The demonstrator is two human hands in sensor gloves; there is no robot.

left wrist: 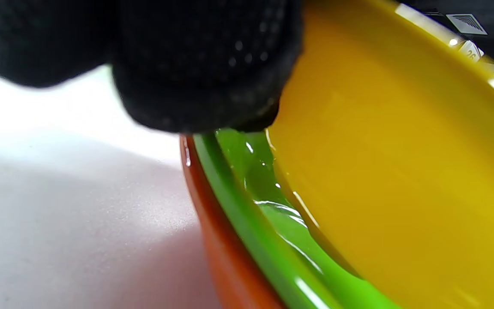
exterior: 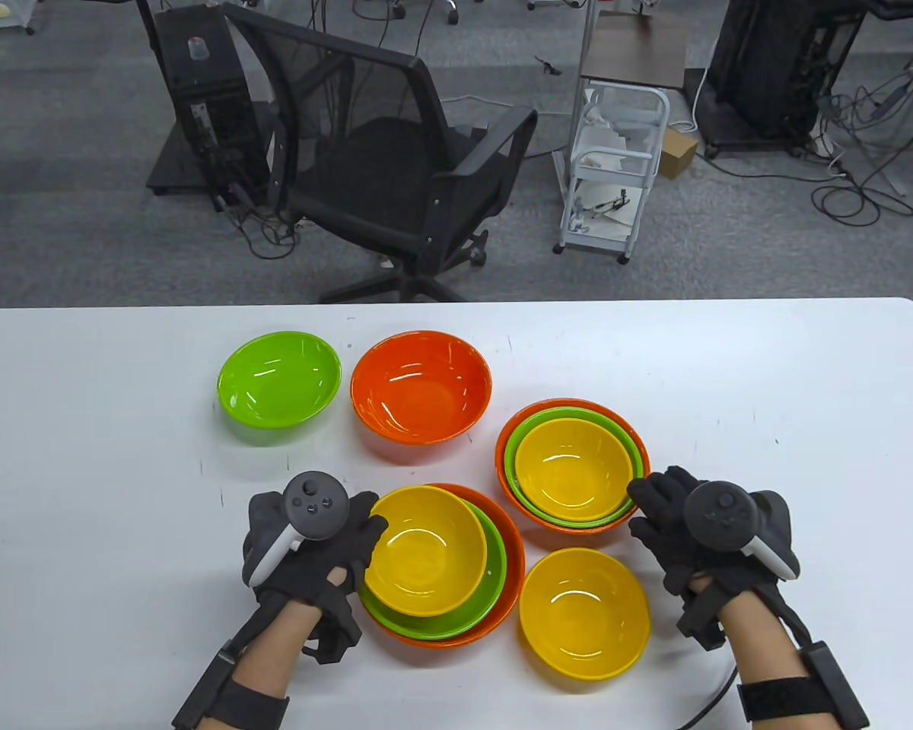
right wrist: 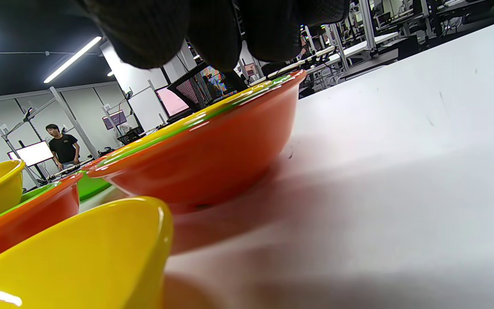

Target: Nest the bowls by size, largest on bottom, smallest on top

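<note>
Left hand (exterior: pixel 308 540) pinches the rim of the tilted yellow bowl (exterior: pixel 424 550) in the lower-centre stack. Right hand (exterior: pixel 700 532), fingers spread, rests by the right stack (exterior: pixel 571 462). Loose yellow bowl (exterior: pixel 584 613), bottom centre, sits nearer the right hand, just left of it.

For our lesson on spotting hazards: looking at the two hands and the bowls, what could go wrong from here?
1. The yellow bowl sits tilted, off-centre in its green bowl under the left hand; it may slip out.
2. The right hand at the right stack could nudge the loose yellow bowl.
</note>
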